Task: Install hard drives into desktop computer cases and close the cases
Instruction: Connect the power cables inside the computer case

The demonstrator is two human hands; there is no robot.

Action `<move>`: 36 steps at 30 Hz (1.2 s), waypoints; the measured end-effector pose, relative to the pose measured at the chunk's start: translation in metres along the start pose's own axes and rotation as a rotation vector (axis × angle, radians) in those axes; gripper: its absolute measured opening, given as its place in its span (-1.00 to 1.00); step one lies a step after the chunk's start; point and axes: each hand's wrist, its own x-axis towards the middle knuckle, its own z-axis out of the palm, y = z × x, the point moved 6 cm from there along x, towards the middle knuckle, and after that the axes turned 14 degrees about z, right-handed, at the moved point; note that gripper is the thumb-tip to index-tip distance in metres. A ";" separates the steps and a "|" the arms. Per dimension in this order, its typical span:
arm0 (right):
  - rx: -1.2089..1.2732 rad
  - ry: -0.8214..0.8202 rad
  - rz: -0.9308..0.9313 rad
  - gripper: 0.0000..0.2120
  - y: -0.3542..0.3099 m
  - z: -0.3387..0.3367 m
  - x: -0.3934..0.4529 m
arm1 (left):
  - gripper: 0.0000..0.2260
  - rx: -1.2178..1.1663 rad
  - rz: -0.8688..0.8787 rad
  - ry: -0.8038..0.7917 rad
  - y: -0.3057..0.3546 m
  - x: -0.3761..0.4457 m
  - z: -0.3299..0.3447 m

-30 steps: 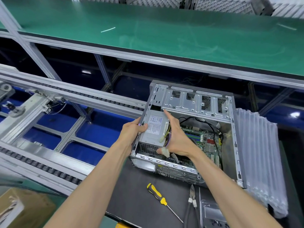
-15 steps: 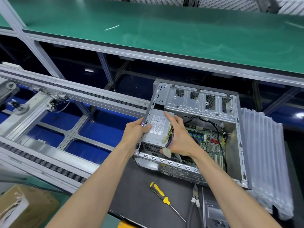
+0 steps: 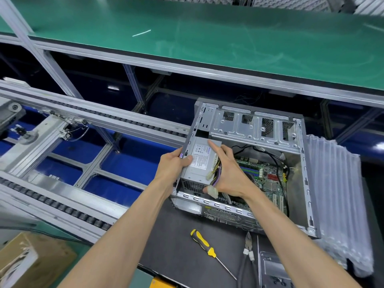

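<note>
Both my hands were on the open case (image 3: 257,129), which lay on its side on the dark mat (image 3: 178,252)

The case was bare grey metal with its side panel off, showing the grey power supply (image 3: 199,163), a green board (image 3: 264,173) and black cables. My left hand (image 3: 173,165) gripped the case's left edge, thumb curled over the rim. My right hand (image 3: 230,173) lay fingers straight on the power supply, forefinger pointing along its label, coloured wires under the palm and a white plug at my thumb. I could not tell whether that hand held the wires. A screwdriver (image 3: 202,243) and pliers (image 3: 248,246) lay nearby; no hard drive was clear to me
</note>
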 end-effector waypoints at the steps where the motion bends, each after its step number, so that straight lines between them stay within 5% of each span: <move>1: 0.012 0.003 0.000 0.24 0.000 -0.001 0.000 | -0.74 -0.002 0.000 -0.003 0.000 0.000 0.001; 26: 0.262 -0.001 0.034 0.33 -0.008 -0.005 -0.003 | -0.58 0.038 0.007 0.039 0.003 -0.001 0.002; 36: 0.165 -0.061 0.022 0.33 -0.005 0.005 -0.001 | -0.57 -0.004 -0.024 -0.018 0.002 0.002 0.004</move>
